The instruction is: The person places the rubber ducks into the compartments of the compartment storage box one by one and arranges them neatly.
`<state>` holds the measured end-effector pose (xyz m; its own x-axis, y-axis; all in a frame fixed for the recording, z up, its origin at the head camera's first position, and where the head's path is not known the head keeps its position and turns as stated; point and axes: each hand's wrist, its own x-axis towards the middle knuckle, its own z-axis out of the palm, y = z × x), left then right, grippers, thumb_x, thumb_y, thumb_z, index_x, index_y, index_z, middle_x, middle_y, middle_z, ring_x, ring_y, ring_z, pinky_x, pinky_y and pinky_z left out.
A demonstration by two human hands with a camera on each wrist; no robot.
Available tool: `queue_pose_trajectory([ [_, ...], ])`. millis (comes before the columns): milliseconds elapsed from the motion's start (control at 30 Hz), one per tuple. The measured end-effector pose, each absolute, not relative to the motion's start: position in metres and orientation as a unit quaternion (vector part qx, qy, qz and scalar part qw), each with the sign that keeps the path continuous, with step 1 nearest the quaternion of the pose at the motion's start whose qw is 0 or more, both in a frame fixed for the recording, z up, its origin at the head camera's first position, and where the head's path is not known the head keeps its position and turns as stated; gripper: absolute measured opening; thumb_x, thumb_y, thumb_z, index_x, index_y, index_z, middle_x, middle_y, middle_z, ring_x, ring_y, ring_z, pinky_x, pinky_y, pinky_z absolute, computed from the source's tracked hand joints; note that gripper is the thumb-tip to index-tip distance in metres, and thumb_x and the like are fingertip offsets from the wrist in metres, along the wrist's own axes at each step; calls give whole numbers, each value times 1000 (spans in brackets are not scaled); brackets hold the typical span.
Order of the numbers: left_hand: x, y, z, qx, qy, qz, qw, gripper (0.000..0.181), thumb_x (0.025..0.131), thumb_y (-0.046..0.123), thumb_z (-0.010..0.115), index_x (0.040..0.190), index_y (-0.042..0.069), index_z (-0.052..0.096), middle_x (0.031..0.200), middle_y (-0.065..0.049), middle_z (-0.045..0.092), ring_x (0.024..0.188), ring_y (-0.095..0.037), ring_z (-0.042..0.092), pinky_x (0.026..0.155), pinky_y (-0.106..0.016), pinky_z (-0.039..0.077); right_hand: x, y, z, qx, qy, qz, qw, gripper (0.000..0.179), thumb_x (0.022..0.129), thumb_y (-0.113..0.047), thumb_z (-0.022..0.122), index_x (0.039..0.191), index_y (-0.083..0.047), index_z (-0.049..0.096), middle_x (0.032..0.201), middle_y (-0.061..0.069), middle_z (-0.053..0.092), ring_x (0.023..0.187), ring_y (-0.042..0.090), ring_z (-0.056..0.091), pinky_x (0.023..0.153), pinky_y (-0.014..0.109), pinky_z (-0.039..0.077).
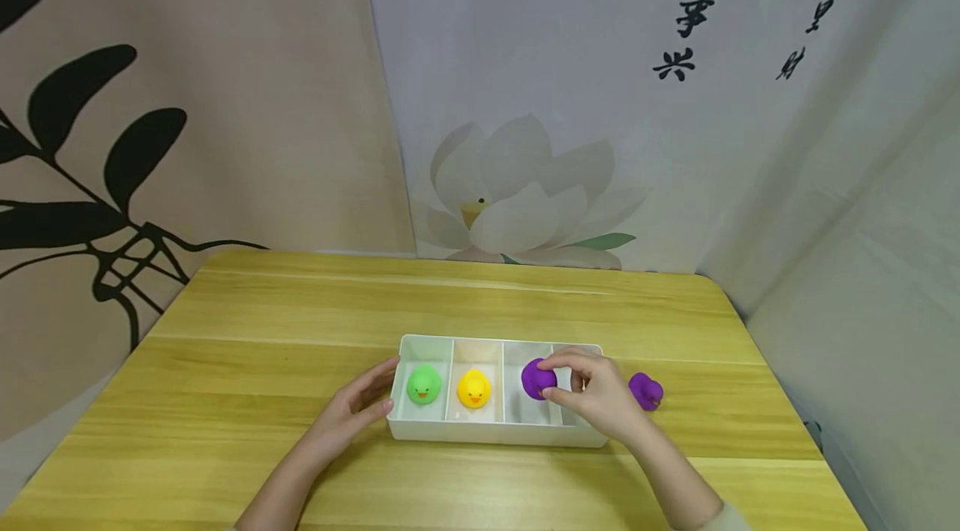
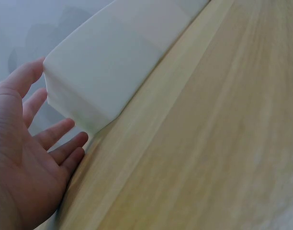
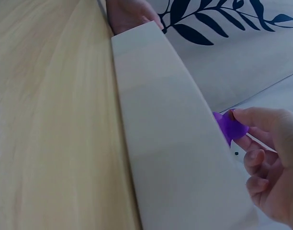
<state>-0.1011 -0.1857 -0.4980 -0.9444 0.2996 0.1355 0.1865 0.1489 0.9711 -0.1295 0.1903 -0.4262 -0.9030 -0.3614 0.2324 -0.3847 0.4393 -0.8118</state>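
Observation:
A white divided tray (image 1: pixel 480 431) lies lengthwise on the table. In its leftmost compartment sits a green rubber duck (image 1: pixel 423 384), and the second one holds a yellow rubber duck (image 1: pixel 474 388). My right hand (image 1: pixel 592 393) pinches a purple rubber duck (image 1: pixel 537 379) between thumb and fingers at the third compartment; whether the duck touches the floor there I cannot tell. The hand covers much of the rightmost compartment. My left hand (image 1: pixel 347 410) touches the tray's left end, its fingers fairly straight in the left wrist view.
Another purple rubber duck (image 1: pixel 646 391) lies on the wooden table (image 1: pixel 300 306), right of the tray and close behind my right wrist. A patterned cloth backdrop (image 1: pixel 525 56) hangs beyond the table's far edge.

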Motion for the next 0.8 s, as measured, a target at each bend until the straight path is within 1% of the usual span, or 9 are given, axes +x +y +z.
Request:
queue_pose_trajectory([
  [167, -102, -186, -498, 158, 755, 635, 48, 54, 96, 10, 58, 146, 7, 38, 140, -23, 45, 126, -39, 41, 97, -29, 38, -135, 190, -433, 215, -853, 476, -6, 26, 76, -10, 81, 99, -19, 74, 107, -2, 66, 55, 8, 44, 46, 21, 37],
  [300, -102, -186, -498, 159, 755, 635, 47, 54, 96, 9, 58, 146, 6, 38, 139, -22, 45, 126, -39, 41, 97, -29, 38, -139, 189, -437, 219, -855, 469, -17, 26, 76, -12, 81, 100, -19, 74, 104, -3, 66, 54, 8, 43, 45, 21, 36],
  [433, -102, -186, -498, 162, 756, 633, 44, 54, 95, 9, 58, 146, 6, 39, 139, -23, 46, 125, -39, 42, 98, -35, 38, -142, 187, -439, 227, -863, 452, -19, 26, 75, -11, 82, 99, -19, 74, 94, -6, 65, 53, 6, 41, 45, 20, 34],
  [567, -102, -186, -498, 166, 757, 630, 41, 54, 95, 8, 58, 145, 5, 38, 138, -23, 47, 124, -40, 43, 99, -43, 37, -145, 185, -441, 239, -866, 439, -18, 27, 74, -10, 82, 98, -17, 74, 82, -5, 61, 53, 5, 39, 46, 20, 33],
  [700, -102, -186, -498, 166, 757, 630, 41, 54, 95, 8, 58, 145, 5, 39, 138, -23, 47, 124, -40, 43, 99, -49, 36, -149, 183, -444, 244, -873, 422, -21, 26, 73, -9, 83, 96, -16, 74, 75, -1, 58, 54, 6, 39, 47, 21, 34],
  [800, -102, -186, -498, 169, 757, 631, 41, 54, 96, 8, 57, 146, 5, 38, 138, -23, 47, 124, -40, 43, 99, -49, 36, -151, 182, -445, 241, -878, 412, -29, 25, 73, -8, 82, 96, -16, 74, 72, 1, 57, 54, 6, 40, 47, 22, 35],
])
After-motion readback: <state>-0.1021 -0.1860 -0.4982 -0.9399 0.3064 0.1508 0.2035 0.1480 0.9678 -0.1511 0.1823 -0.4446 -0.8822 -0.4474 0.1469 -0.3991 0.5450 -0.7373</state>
